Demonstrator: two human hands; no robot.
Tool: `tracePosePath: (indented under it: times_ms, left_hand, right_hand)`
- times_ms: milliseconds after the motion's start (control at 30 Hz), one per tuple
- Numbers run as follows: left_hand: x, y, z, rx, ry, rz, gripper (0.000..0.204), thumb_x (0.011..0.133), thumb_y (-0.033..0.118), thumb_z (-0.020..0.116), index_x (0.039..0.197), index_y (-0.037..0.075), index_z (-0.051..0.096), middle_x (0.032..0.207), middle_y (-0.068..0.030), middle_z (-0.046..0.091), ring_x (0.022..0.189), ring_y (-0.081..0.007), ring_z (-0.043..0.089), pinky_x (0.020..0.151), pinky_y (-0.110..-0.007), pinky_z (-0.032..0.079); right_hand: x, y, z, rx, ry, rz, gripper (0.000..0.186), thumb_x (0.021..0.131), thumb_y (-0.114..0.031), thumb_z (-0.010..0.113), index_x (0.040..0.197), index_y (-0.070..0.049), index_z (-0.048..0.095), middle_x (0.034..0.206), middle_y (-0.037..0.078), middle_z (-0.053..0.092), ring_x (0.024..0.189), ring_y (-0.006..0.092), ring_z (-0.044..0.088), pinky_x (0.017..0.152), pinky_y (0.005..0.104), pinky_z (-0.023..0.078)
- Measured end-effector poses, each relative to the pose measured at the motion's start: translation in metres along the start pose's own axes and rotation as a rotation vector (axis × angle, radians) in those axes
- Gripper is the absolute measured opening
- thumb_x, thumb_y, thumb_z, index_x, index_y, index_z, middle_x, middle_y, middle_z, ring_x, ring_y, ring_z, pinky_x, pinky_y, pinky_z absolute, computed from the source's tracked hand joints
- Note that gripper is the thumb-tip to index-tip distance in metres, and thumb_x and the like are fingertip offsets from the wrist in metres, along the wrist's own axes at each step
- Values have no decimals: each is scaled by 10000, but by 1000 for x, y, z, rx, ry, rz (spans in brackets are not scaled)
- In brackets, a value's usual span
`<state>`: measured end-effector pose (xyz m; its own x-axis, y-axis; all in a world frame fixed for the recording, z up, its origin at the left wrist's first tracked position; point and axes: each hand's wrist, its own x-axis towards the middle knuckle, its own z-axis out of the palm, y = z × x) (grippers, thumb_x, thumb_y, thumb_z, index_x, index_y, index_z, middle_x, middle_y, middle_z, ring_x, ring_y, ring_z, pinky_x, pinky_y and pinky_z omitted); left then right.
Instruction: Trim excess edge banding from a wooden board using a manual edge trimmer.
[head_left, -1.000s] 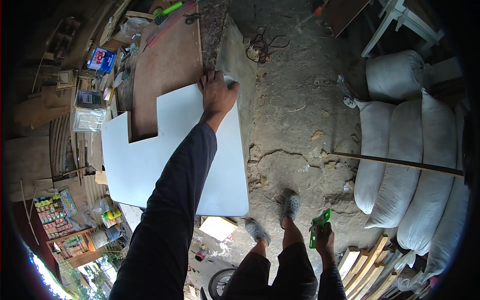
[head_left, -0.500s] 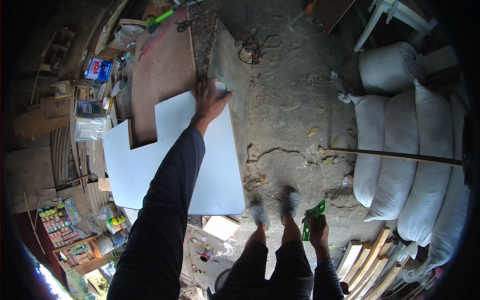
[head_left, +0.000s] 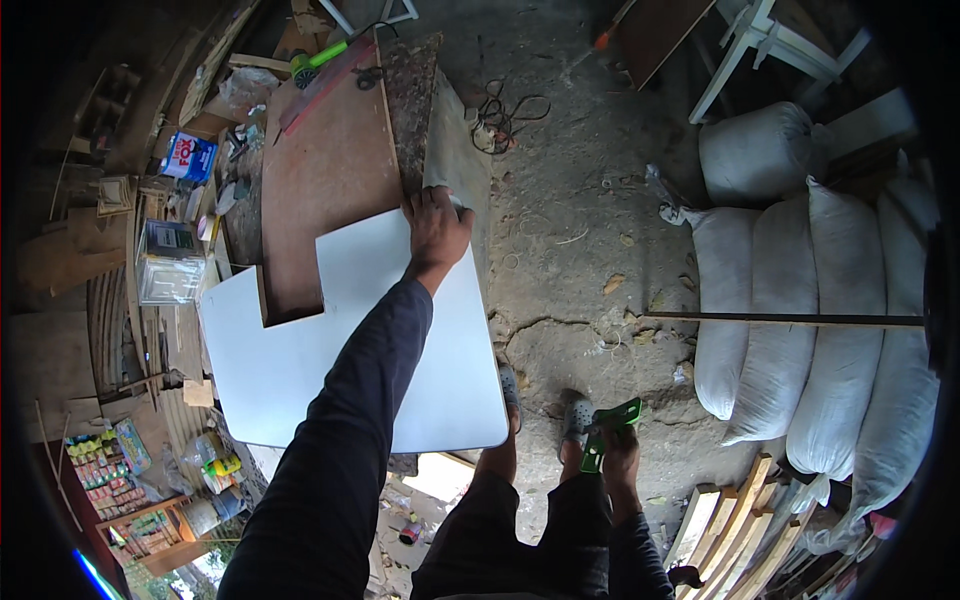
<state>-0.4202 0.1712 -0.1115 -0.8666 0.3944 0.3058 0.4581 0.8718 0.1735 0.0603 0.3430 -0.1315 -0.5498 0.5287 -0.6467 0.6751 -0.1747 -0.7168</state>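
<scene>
A white panel (head_left: 440,370) with a square notch cut in its left side lies on the workbench. My left hand (head_left: 440,232) is closed over its far right corner, fingers curled at the edge, the forearm stretched across the panel. Low on the right, beside my leg, my right hand (head_left: 622,458) is wrapped round a green angled hand tool (head_left: 594,448). Its two flat arms stick out past my fingers; its exact kind is unclear. The tool is apart from the panel.
A brown wood sheet (head_left: 340,150) extends beyond the panel, carrying a clear red-edged strip (head_left: 328,85) and a green-handled tool (head_left: 330,55). White sacks (head_left: 780,310), a long thin bar (head_left: 780,319) and timber strips (head_left: 725,530) are at right. A cable (head_left: 510,115) lies on the floor.
My feet and view have shifted slightly forward. My left hand stays at the panel's far corner. My right hand has moved a little to the left with the green tool.
</scene>
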Motion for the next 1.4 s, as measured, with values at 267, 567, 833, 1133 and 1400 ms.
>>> tracePosePath:
  times_ms: [267, 567, 833, 1133, 1400]
  left_hand:
    - [14, -21, -3, -194, -131, -145, 397, 912, 299, 700, 1169, 15, 596, 1223, -197, 622, 1205, -421, 531, 1091, -618, 346]
    - [-95, -38, -93, 36, -234, -6, 787, 1012, 468, 514, 1584, -38, 322, 1699, -199, 222, 1591, -382, 142, 1236, -661, 62]
    - [-90, -45, -102, 113, -377, 3, 844, 1017, 483, 462, 1597, -83, 227, 1706, -240, 157, 1595, -406, 95, 1237, -649, 18]
    - [-86, -42, -103, 144, -434, 53, 892, 1010, 532, 444, 1579, -120, 230, 1687, -285, 166, 1573, -470, 122, 1209, -685, 55]
    - [-82, -44, -98, 127, -480, 37, 911, 972, 552, 478, 1527, -152, 320, 1680, -302, 152, 1575, -478, 79, 1193, -721, 32]
  right_hand:
    - [12, -133, 78, 502, -327, -175, 363, 983, -11, 551, 1331, 26, 458, 1280, 181, 634, 1062, 276, 704, 905, 360, 549]
    - [118, -270, 177, -261, -182, -705, 233, 1017, -130, 586, 1230, -37, 602, 973, 273, 696, 898, 485, 674, 754, 496, 540]
    - [144, -277, 221, -426, -128, -906, 266, 982, -76, 582, 1244, -65, 629, 1032, 221, 714, 925, 454, 673, 777, 500, 556]
    - [141, -271, 228, -410, -46, -1001, 439, 905, 27, 595, 1337, -40, 629, 1175, 183, 714, 1045, 386, 670, 886, 447, 567]
    - [151, -279, 230, -279, -104, -878, 417, 918, 43, 598, 1324, -41, 644, 1137, 221, 712, 1002, 402, 697, 854, 442, 580]
